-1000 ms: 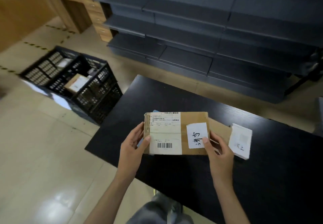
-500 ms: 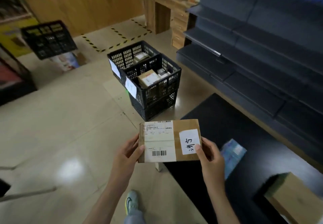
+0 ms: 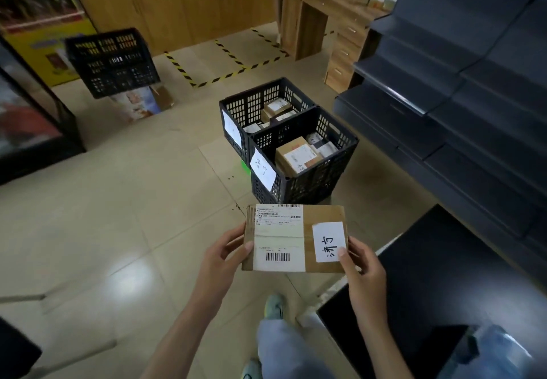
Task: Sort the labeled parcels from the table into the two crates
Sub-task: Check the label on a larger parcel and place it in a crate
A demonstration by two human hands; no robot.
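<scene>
Moved off black table (image 3: 444, 260), now low right: cardboard parcel (image 3: 296, 238) held flat over floor (image 3: 118, 201), left hand (image 3: 220, 260) and right hand (image 3: 362, 269) gripping short edges, thumbs on top. Right thumb on handwritten label (image 3: 329, 241). Near crate (image 3: 307, 189), far crate (image 3: 251, 106) just ahead, touching, both part filled.

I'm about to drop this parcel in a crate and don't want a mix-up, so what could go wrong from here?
Wrong crate: the near crate and far crate stand side by side, and the far tag cannot be read from here, so match the parcel label first.
Slip: left hand and right hand hold the parcel only at its end edges.
Bad landing: the near crate already holds boxes, so it might settle tilted.
</scene>
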